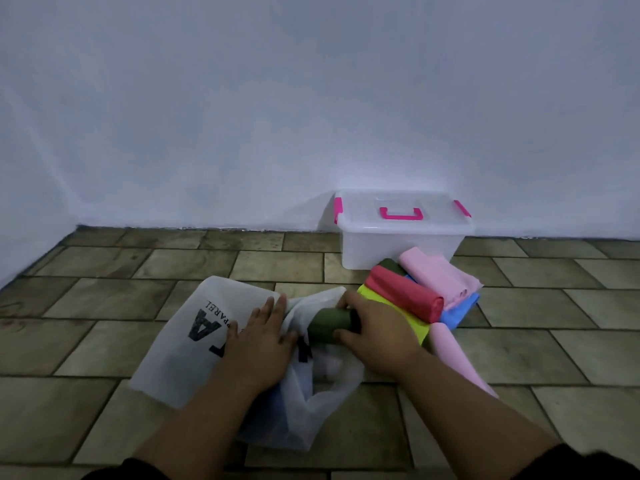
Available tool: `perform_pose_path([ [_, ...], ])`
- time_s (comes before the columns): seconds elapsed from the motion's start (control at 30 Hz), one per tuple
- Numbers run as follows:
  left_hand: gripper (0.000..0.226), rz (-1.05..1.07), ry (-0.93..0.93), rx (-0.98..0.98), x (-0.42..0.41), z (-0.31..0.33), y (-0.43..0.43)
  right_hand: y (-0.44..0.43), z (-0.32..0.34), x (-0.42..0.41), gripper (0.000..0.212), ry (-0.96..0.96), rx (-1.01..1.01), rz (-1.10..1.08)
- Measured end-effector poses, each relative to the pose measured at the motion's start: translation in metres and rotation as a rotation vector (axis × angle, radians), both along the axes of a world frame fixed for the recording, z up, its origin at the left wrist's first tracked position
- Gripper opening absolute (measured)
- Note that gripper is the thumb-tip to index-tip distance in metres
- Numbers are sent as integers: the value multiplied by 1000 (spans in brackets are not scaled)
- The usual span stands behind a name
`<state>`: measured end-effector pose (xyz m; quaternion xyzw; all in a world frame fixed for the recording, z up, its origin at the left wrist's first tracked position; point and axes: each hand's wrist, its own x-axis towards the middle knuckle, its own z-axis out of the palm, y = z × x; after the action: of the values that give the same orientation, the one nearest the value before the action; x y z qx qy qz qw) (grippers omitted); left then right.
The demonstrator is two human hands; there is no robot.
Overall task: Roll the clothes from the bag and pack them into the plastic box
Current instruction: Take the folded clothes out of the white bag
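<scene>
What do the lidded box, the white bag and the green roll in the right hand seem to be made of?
The lidded box: translucent, frosted-looking plastic, with glossy pink clips.
The white bag: thin and matte, probably non-woven fabric or soft plastic; it crumples loosely.
The green roll, gripped by the right hand: matte cloth; the weave is unreadable.

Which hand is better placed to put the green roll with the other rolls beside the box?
The right hand: it grips the green roll, and the other rolls and the plastic box lie on its side. The left hand rests flat on the bag.
</scene>
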<state>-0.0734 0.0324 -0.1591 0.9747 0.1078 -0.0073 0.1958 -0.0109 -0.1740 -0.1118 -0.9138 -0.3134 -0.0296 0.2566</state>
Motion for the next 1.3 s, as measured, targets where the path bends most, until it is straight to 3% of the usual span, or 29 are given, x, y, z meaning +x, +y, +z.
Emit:
perform_pose_path([
  [0.2, 66, 46, 35, 3, 10, 2, -3, -79, 28, 26, 35, 78, 422, -258],
  [0.33, 67, 68, 48, 10, 17, 3, -8, -90, 25, 49, 34, -103, 571, -532],
  [0.4, 68, 84, 52, 8, 20, 4, -9, -87, 20, 57, 32, -170, 486, -600],
  [0.5, 71, 97, 51, 22, 21, 5, -11, -79, 6, 62, 26, -145, 117, -649],
  [0.57, 77, 82, 53, 40, 16, 7, -9, -76, 3, 61, 28, -153, 6, -665],
  [0.63, 87, 65, 64, 85, 5, 7, -4, -74, 9, 53, 36, -187, 21, -694],
  [0.73, 99, 95, 81, 162, -20, 1, 0, -58, 15, 18, 46, -267, 242, -589],
  [0.8, 102, 89, 70, 150, -35, -1, -9, -40, 6, -20, 54, -118, 292, -389],
  [0.87, 102, 58, 42, 118, -41, 0, -23, -27, -14, -58, 66, 73, 180, -172],
  [0.97, 88, 67, -11, 83, -39, 11, -28, -35, -45, -88, 79, 188, -36, -68],
  [1.07, 79, 314, -226, 206, -42, 22, 6, -51, -59, -96, 75, 174, -177, -98],
  [1.1, 77, 427, -242, 216, -43, 26, 23, -53, -62, -98, 71, 155, -208, -94],
  [1.17, 69, 586, -157, 49, -45, 31, 51, -54, -67, -100, 69, 116, -253, -93],
  [1.23, 46, 608, -71, -85, -43, 32, 60, -52, -68, -101, 70, 106, -276, -103],
  [1.3, 25, 543, -168, 13, -39, 39, 54, -51, -69, -101, 71, 109, -261, -113],
])
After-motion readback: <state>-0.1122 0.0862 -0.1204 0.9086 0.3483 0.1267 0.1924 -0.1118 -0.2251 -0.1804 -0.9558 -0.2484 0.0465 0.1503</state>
